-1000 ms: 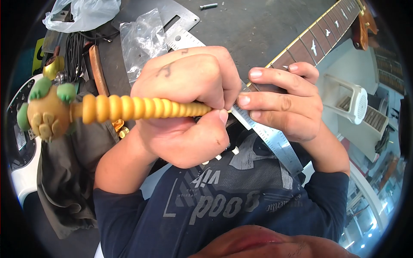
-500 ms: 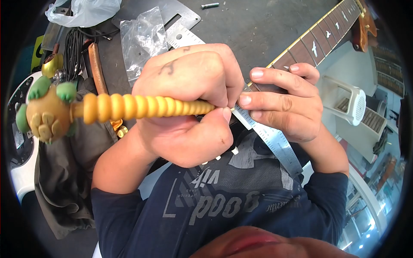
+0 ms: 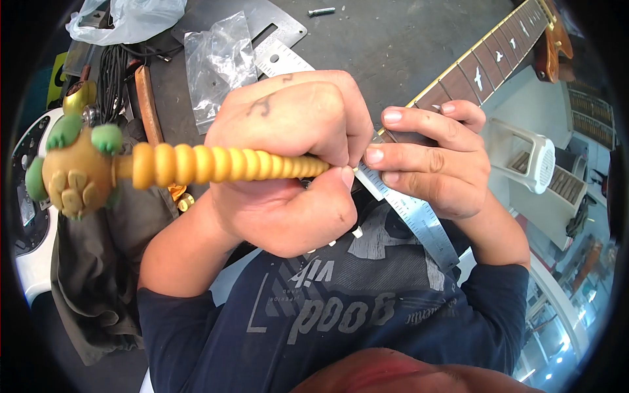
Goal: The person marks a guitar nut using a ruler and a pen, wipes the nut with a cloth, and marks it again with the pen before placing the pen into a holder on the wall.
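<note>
My left hand (image 3: 282,157) is closed around a pen with a yellow ridged barrel (image 3: 223,164), topped by a turtle figure (image 3: 77,171) with green flippers. Its tip, mostly hidden by my fingers, points at a metal ruler (image 3: 422,226). Pressing on that ruler are the fingers of my right hand (image 3: 439,157), close beside the pen tip. The ruler lies at the near end of a guitar neck (image 3: 488,56) with a dark fretboard and pale bird-shaped inlays. Part of the neck is covered by both hands.
Behind my left hand lie a clear plastic bag (image 3: 219,69), a second ruler (image 3: 283,60) and a metal plate (image 3: 278,19). A small screw (image 3: 322,11) rests farther back. At left are black cables (image 3: 120,78), dark cloth (image 3: 95,288) and a white guitar body (image 3: 36,262).
My left hand and the pen have shifted very slightly to the right and down. The right hand keeps its place on the ruler.
</note>
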The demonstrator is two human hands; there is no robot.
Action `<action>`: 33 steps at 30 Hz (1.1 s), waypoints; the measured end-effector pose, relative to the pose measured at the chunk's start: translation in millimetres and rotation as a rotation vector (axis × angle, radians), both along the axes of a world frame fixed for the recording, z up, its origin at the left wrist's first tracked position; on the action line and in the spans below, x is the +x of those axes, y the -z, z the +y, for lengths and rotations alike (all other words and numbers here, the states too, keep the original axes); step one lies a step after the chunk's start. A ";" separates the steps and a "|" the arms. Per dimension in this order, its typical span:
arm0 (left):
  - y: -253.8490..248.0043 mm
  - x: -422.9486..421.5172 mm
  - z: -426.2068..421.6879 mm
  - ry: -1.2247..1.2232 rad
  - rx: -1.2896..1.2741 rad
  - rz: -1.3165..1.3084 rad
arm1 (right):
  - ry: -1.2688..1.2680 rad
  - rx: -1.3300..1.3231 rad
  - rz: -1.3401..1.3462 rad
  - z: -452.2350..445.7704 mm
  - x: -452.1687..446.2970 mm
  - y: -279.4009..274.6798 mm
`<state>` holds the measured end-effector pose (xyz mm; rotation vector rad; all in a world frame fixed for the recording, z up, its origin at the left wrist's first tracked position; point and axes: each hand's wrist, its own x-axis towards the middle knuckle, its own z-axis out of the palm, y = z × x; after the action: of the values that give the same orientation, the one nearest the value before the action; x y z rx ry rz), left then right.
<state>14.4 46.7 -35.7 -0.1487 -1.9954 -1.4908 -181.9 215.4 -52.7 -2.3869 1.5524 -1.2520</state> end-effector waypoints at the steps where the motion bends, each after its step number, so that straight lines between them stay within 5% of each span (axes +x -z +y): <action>1: -0.4 -0.1 -0.1 0.003 -0.001 -0.001 | -0.001 0.003 0.003 0.2 -0.1 -0.4; 33: -11.3 -0.2 8.7 0.001 -0.090 -0.008 | 0.001 -0.010 -0.022 0.4 -0.4 0.6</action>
<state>14.2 55.4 -24.4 -0.1822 -2.0704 -1.4050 -182.3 215.7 -53.2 -2.3701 1.5452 -1.2851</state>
